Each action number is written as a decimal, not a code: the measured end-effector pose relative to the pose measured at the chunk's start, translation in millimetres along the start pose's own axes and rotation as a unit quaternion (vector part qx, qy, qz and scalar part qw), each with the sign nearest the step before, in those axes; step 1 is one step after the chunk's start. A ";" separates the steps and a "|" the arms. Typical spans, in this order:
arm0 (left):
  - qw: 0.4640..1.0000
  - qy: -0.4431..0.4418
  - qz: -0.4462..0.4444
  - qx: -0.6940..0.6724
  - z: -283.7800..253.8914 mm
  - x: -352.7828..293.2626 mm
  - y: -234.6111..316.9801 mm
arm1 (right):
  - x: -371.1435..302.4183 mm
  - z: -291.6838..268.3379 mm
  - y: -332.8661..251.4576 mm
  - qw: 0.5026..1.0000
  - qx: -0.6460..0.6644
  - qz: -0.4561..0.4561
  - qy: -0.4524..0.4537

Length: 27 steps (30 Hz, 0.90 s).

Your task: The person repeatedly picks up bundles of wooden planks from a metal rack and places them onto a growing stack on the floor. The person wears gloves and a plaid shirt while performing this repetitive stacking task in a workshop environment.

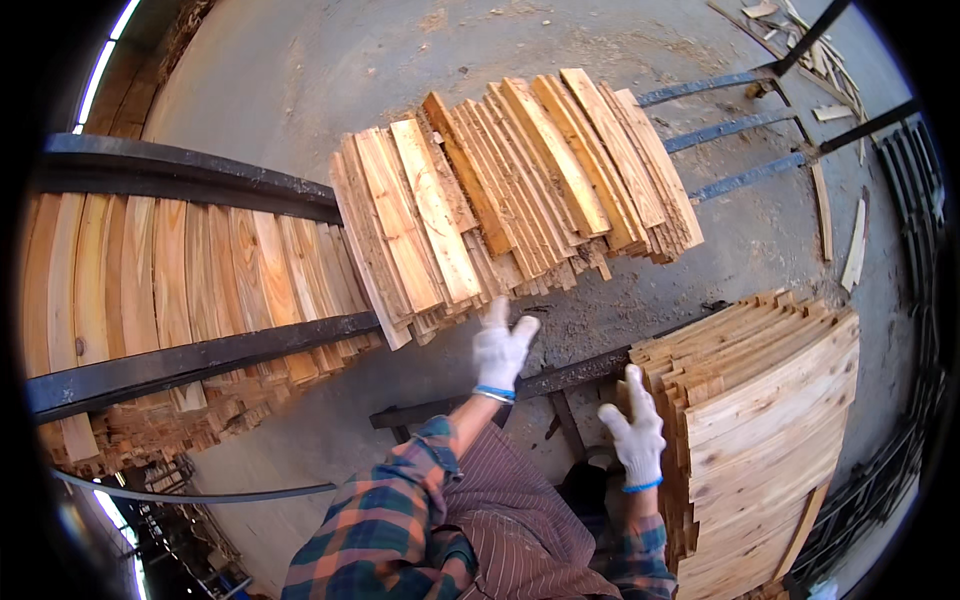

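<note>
My left hand [503, 352], in a white knit glove with a blue cuff, is open with fingers apart. Its fingertips are close to the near ends of rough wooden boards [430, 215] piled side by side; whether they touch cannot be told. My right hand [636, 434], gloved the same way, is also open and empty. It is beside the left edge of a stack of light wooden planks [765, 430] at the right, apart from it or just brushing it. Some boards in the middle pile lie unevenly on top, with bark-coloured edges showing.
On the left, more boards [175, 265] lie in a row between two dark metal rails [200, 365]. Blue metal bars [730, 130] extend beyond the middle pile. A low dark metal frame [560, 378] stands before me. Scrap wood strips [822, 65] and sawdust litter the grey floor [330, 60].
</note>
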State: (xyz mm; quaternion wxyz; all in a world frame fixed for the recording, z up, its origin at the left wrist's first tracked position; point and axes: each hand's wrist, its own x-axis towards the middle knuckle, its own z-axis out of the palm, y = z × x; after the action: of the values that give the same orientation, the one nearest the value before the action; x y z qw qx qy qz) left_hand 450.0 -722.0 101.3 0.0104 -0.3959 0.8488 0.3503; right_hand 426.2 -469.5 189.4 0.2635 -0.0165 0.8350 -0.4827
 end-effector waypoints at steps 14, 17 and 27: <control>0.946 0.213 -0.244 -0.009 -120.9 85.0 -176.7 | 177.7 301.1 -83.5 0.913 -0.217 0.042 -0.343; 0.935 0.168 -0.278 -0.144 -134.5 81.6 -155.9 | 179.8 308.2 -72.0 0.920 -0.161 0.059 -0.352; 0.910 0.154 -0.379 -0.069 -157.7 220.5 -234.4 | 176.7 340.5 -77.7 0.908 -0.264 -0.235 -0.226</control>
State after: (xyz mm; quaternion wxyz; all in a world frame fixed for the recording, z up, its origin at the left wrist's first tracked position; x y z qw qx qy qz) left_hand 498.8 -1067.1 17.8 -0.0160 -0.7369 0.5992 0.3126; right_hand 411.7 -832.2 43.2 0.3098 -0.3899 0.8221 -0.2760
